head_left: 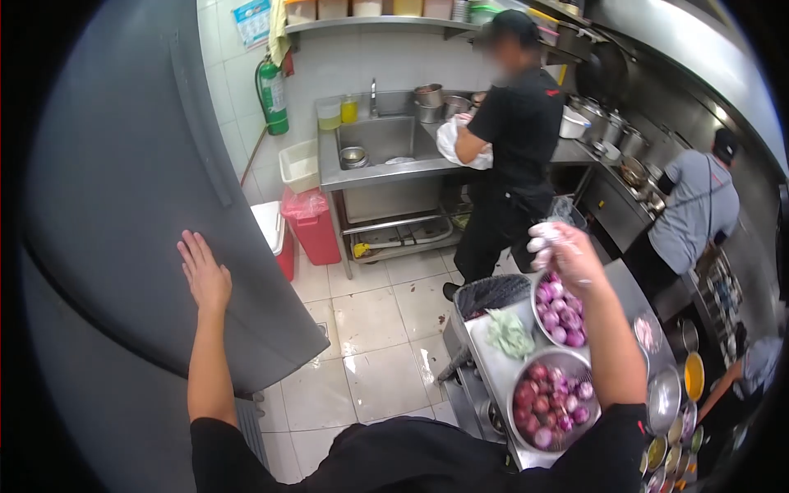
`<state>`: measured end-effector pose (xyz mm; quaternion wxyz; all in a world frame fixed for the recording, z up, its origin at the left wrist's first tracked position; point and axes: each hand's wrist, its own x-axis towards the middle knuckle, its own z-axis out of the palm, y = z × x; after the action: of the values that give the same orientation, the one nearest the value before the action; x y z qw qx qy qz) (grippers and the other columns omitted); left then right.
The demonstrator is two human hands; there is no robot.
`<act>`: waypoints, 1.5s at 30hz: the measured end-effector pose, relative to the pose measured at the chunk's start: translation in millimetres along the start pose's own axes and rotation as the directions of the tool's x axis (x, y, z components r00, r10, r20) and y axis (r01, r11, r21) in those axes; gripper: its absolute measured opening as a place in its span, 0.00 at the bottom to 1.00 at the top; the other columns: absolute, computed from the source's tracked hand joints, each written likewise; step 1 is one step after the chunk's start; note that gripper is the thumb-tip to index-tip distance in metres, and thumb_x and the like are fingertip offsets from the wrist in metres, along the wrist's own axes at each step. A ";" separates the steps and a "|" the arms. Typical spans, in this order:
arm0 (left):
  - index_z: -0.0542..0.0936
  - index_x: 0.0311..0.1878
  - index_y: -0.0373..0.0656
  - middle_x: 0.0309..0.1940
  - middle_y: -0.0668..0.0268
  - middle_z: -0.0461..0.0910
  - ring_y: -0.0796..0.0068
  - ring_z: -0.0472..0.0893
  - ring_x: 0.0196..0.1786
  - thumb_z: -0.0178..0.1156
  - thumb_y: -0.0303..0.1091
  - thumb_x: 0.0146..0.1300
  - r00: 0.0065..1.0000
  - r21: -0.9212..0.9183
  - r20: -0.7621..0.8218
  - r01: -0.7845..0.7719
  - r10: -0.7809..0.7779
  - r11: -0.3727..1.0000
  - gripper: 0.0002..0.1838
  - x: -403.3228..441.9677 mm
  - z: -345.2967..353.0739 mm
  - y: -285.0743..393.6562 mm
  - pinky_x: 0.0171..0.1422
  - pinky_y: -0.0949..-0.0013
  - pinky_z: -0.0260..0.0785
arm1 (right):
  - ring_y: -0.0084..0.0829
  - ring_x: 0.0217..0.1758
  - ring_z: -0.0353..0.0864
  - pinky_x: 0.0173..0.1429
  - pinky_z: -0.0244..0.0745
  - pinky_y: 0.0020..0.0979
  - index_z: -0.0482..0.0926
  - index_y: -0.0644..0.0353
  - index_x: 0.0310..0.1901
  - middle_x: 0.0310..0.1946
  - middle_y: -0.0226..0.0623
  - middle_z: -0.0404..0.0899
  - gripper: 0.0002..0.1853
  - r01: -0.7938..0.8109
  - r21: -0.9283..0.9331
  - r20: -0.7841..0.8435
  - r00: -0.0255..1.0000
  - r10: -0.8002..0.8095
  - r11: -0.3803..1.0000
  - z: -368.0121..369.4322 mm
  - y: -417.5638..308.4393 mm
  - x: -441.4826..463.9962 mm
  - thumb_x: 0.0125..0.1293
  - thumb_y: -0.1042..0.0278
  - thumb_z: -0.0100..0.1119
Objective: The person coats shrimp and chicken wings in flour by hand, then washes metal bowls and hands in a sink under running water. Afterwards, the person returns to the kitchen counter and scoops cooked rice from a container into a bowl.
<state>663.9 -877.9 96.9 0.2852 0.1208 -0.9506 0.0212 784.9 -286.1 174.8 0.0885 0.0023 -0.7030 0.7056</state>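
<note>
My left hand (pixel 205 273) lies flat, fingers stretched, against the grey door (pixel 123 164) of a tall refrigerator-like cabinet. My right hand (pixel 573 256) is raised over the metal worktable, fingers curled, with something white at the fingertips. Whether this is a held thing or a covering on the fingers, I cannot tell. Below that hand is a bowl of peeled purple onions (pixel 559 311), partly hidden by my forearm. Nearer to me, a metal bowl (pixel 567 357) holds red onions (pixel 538 404), some with skins on. A crumpled pale green thing (pixel 509 333) lies beside the bowls.
A person in black (pixel 526 123) stands at the sink (pixel 378 140) with a white bag. Another person in grey (pixel 694 205) is at the stove, and a third is at the lower right. A red bin (pixel 312 232) and a black-lined bin (pixel 489 296) stand on the tiled floor (pixel 374 316).
</note>
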 end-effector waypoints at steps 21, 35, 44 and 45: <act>0.46 0.78 0.55 0.80 0.59 0.33 0.48 0.41 0.80 0.58 0.48 0.65 0.710 0.650 -0.113 0.582 -0.695 0.489 0.43 316.1 244.7 -183.5 0.65 0.23 0.51 | 0.36 0.30 0.87 0.40 0.81 0.35 0.81 0.64 0.42 0.30 0.47 0.85 0.12 -0.346 -0.703 -0.279 0.938 0.206 0.622 53.4 247.0 384.9 0.58 0.69 0.63; 0.71 0.65 0.39 0.72 0.55 0.62 0.57 0.58 0.76 0.57 0.43 0.65 0.696 -0.471 0.276 -0.503 0.663 0.725 0.28 547.5 427.5 361.1 0.75 0.34 0.41 | 0.53 0.46 0.82 0.52 0.77 0.42 0.80 0.64 0.46 0.40 0.54 0.82 0.18 -0.092 -0.691 -0.006 0.993 0.122 0.717 177.6 289.5 736.7 0.59 0.59 0.65; 0.54 0.76 0.40 0.79 0.62 0.47 0.61 0.42 0.81 0.38 0.37 0.72 0.490 -0.074 0.135 -0.862 0.861 0.502 0.30 711.0 673.8 665.0 0.79 0.42 0.34 | 0.55 0.50 0.80 0.56 0.75 0.43 0.81 0.62 0.47 0.46 0.58 0.80 0.20 -0.271 -0.800 -0.261 0.960 0.096 0.536 160.9 311.7 899.6 0.58 0.57 0.67; 0.58 0.74 0.38 0.77 0.58 0.52 0.56 0.46 0.80 0.40 0.38 0.72 0.559 -0.130 0.200 -0.799 0.805 0.587 0.29 731.8 669.1 664.2 0.79 0.41 0.33 | 0.55 0.51 0.80 0.56 0.75 0.43 0.82 0.61 0.47 0.46 0.58 0.80 0.20 -0.336 -0.788 -0.302 0.941 0.152 0.516 163.0 301.5 915.6 0.58 0.57 0.67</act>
<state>-447.5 -465.9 -43.4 0.1297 -0.3259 -0.9284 0.1223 -174.8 -335.2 -5.4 0.0469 -0.2078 -0.9325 0.2916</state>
